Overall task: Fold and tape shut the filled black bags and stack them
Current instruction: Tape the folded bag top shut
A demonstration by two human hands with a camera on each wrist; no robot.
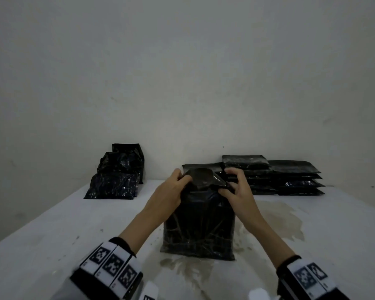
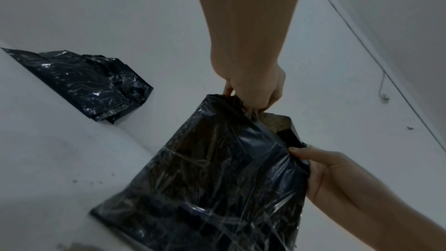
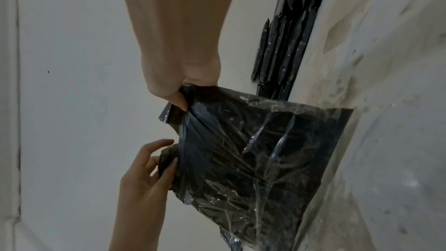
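A filled black bag (image 1: 200, 224) stands upright in the middle of the white table (image 1: 52, 230), its mouth open at the top. My left hand (image 1: 179, 180) grips the bag's top left corner, fingers curled over the rim. My right hand (image 1: 230, 187) pinches the top right corner between thumb and finger. In the left wrist view, my left hand (image 2: 253, 94) holds the rim of the bag (image 2: 217, 178) and my right hand (image 2: 313, 161) holds its other side. In the right wrist view, my right hand (image 3: 183, 93) pinches a folded corner of the bag (image 3: 253, 150), opposite my left hand (image 3: 154, 161).
Several loose filled black bags (image 1: 117, 174) lean against the wall at the back left. Flat closed bags (image 1: 286, 176) lie stacked in piles at the back right, just behind the held bag. Damp brownish stains (image 1: 279, 219) mark the table at the right and front.
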